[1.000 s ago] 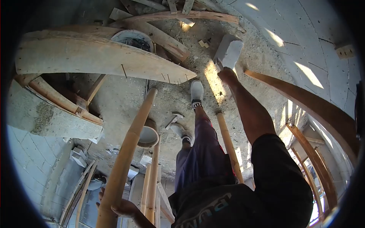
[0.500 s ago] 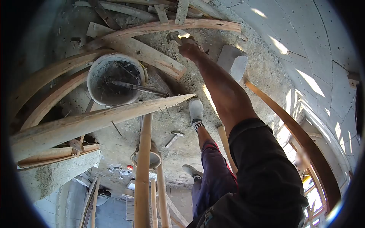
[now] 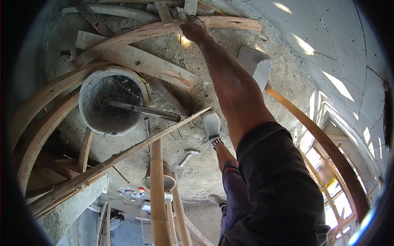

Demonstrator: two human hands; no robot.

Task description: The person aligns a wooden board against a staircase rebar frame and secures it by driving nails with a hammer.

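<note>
My right hand (image 3: 193, 28) reaches to the top of the view with its fingers wrapped round a hammer, whose head (image 3: 181, 15) shows partly beside them. Below and around the hand is a long curved timber (image 3: 234, 23), with short wooden pieces (image 3: 164, 13) lying across it. Whether hand or hammer touches the timber is unclear. My left hand is out of view. A board (image 3: 123, 155) with nails sticking out is seen nearly edge-on, its tip near my shoe (image 3: 211, 123). A bamboo pole (image 3: 157, 184) stands under the board.
At left, a round bucket (image 3: 84, 102) holds wire and metal bars. Another hammer (image 3: 188, 156) lies on the floor. A grey block (image 3: 262, 73) sits right of my arm. Curved timbers (image 3: 322, 141) stand at right, near a blurred shape by an opening. Smaller poles rise at the bottom.
My right hand has moved up and left from the grey block, carrying the hammer. My left hand, earlier on the bamboo pole, has left the view. The nailed board has turned edge-on, exposing the bucket.
</note>
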